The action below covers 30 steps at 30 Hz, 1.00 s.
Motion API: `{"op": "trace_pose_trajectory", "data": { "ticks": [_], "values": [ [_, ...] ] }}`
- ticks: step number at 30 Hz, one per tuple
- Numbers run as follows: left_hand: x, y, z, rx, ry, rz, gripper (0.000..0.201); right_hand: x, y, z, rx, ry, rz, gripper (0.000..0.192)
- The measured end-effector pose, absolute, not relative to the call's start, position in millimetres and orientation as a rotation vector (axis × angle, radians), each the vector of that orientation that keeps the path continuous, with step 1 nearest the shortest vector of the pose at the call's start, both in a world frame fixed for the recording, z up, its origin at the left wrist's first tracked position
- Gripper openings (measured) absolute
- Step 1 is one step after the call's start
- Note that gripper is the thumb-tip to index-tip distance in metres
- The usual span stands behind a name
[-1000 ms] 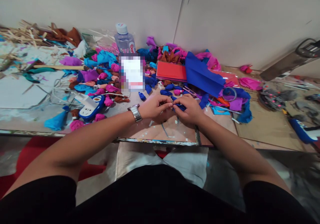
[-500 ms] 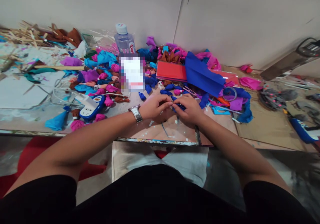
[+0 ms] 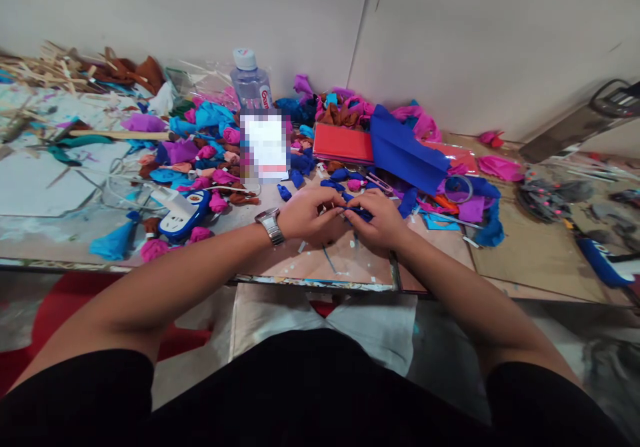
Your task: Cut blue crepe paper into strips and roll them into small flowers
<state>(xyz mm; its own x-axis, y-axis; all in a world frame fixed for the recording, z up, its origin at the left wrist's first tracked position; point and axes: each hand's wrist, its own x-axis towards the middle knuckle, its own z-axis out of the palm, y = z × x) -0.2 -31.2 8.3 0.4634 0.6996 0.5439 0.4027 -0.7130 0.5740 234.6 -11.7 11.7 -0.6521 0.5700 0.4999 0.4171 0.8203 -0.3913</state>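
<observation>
Over the middle of the table, my left hand [image 3: 313,214] and my right hand [image 3: 376,219] meet at the fingertips. A small dark-blue crumpled paper piece [image 3: 362,214] shows between the thumb and fingers of my right hand. My left thumb and fingers are pinched together at its left end. What is between them is too small to make out. Just beyond my hands lie several twisted blue paper pieces [image 3: 333,184] and a pink paper bud [image 3: 355,184]. Pink-handled scissors [image 3: 379,182] rest behind my right hand.
A dark-blue paper sheet [image 3: 407,150] leans over a red packet [image 3: 343,142]. A bottle [image 3: 251,87] stands behind a blurred-out phone-like rectangle [image 3: 266,144]. Left are a power strip [image 3: 184,217], pliers [image 3: 67,150] and heaped coloured paper. A tape ring [image 3: 459,188] lies right; the table edge [image 3: 320,284] is near.
My left hand and wristwatch have turned slightly, and the left fingertips have shifted a little at the blue paper. My right hand stays almost in place.
</observation>
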Motion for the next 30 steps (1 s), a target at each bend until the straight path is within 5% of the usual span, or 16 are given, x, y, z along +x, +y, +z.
{"op": "trace_pose_trajectory", "data": {
  "ticks": [30],
  "values": [
    [0.3,-30.6,11.5,2.289,0.935,0.949,0.036,235.9,-12.4,12.5,-0.682,-2.363,0.317,0.017]
  ]
}}
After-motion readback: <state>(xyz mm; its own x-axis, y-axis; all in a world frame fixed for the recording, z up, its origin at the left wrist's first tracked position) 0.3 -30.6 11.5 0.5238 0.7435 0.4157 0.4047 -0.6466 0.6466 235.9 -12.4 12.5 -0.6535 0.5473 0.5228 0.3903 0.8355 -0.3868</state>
